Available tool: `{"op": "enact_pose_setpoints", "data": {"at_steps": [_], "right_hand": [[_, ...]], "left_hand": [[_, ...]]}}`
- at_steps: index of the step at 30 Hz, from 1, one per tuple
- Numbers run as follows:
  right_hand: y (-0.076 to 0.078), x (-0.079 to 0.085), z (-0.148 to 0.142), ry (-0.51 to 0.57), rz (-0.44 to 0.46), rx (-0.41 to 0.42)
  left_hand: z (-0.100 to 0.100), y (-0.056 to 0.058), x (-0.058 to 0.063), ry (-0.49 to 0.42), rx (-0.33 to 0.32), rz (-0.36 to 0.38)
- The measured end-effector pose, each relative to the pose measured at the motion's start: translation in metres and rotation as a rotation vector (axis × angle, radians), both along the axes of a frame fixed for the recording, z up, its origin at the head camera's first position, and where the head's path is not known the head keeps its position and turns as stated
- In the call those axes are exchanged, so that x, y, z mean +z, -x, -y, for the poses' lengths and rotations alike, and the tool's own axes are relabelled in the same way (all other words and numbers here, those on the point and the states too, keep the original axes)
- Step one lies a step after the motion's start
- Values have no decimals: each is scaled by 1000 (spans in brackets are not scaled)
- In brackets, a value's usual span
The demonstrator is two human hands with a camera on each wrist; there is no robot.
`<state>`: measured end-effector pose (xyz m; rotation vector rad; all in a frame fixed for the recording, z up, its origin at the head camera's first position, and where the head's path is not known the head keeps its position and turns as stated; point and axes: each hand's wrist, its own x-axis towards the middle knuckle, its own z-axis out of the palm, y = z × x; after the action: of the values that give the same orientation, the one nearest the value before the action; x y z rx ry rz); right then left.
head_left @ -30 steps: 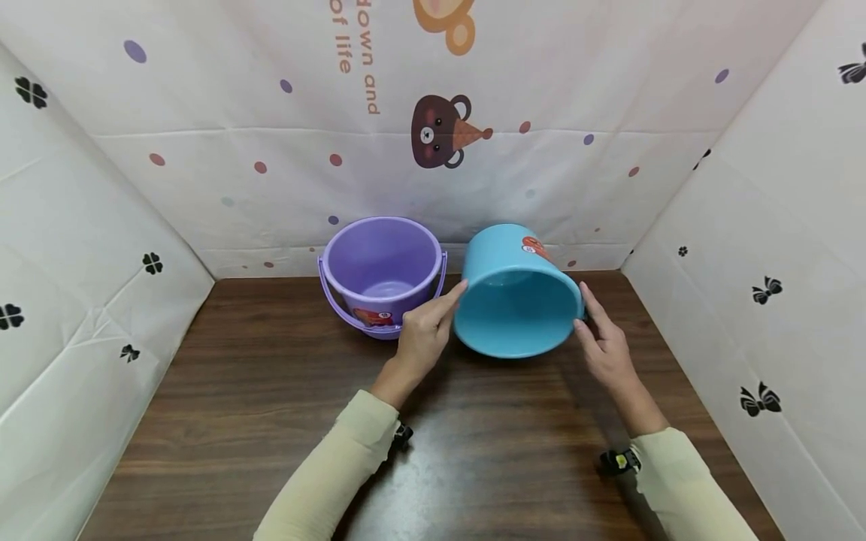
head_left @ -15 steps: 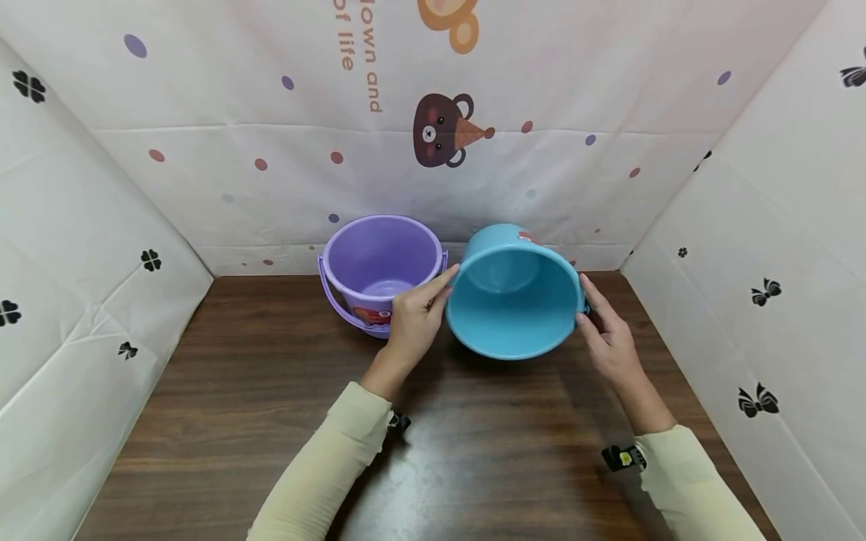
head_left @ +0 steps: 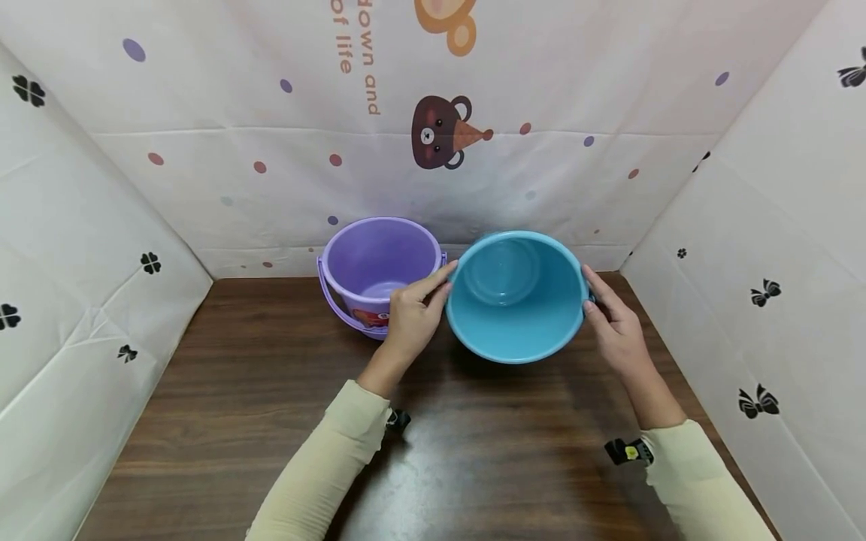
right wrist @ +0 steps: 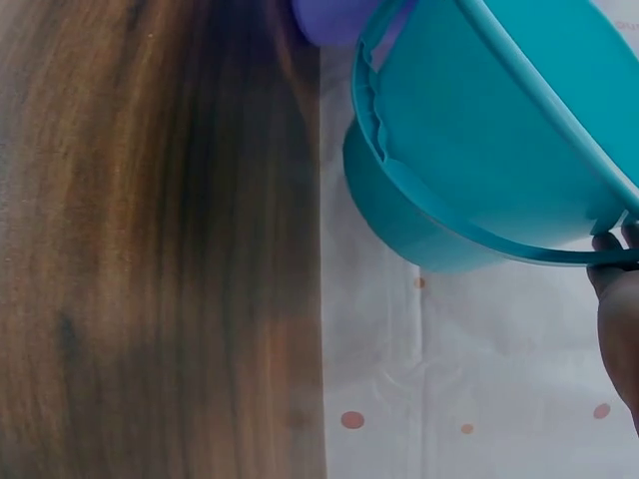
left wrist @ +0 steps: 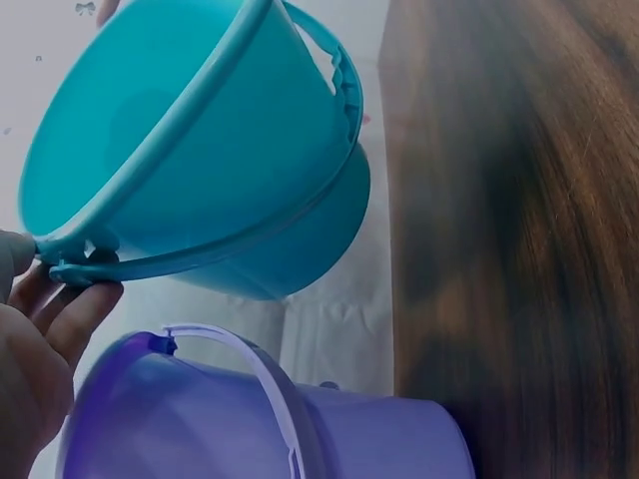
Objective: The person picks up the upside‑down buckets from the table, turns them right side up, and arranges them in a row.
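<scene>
A blue plastic bucket [head_left: 514,300] hangs just above the brown table [head_left: 271,413], mouth up and tilted slightly toward me, with nothing inside. My left hand [head_left: 413,315] pinches its left rim at the handle pivot, thumb above and fingers [left wrist: 60,319] below. On the opposite rim my right hand [head_left: 616,327] grips the other pivot. The blue bucket [left wrist: 200,150] has its handle folded down along the wall, as the right wrist view of the bucket [right wrist: 479,130] also shows. A purple bucket [head_left: 379,259] stands upright on the table right beside my left hand.
Printed white sheets wall in the table at the back [head_left: 433,150], left [head_left: 81,263] and right [head_left: 764,248]. The purple bucket [left wrist: 200,419] almost touches the blue one. Bare wood lies in front of both buckets.
The blue bucket has swung from lying with its mouth toward me to nearly upright. Both hands have stayed on its rim and moved slightly back with it.
</scene>
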<state>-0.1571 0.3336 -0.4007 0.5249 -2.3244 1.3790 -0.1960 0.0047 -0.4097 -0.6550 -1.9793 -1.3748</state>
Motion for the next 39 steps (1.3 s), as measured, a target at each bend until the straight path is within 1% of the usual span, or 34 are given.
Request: {"op": "enact_pose_setpoints", "data": {"at_steps": [5, 10, 14, 19, 23, 29, 32, 36, 39], "right_hand": [[4, 7, -2, -4, 51, -4], [8, 8, -4, 42, 96, 41], [9, 7, -5, 83, 123, 74], [15, 7, -6, 127, 130, 98], [21, 10, -7, 129, 117, 105], [31, 18, -10, 91, 141, 72], [35, 20, -12, 67, 167, 49], [43, 20, -16, 57, 232, 31], [49, 20, -21, 45, 300, 17]], "left_hand": [[-1, -1, 1, -3, 5, 17], [-2, -1, 2, 11, -7, 44], [-3, 0, 4, 15, -2, 86], [-6, 3, 6, 10, -5, 151], [-8, 6, 8, 24, -2, 197], [-14, 14, 11, 17, 6, 232], [-17, 16, 12, 6, -2, 255], [-23, 19, 13, 0, -7, 300], [-28, 22, 16, 23, 19, 335]]}}
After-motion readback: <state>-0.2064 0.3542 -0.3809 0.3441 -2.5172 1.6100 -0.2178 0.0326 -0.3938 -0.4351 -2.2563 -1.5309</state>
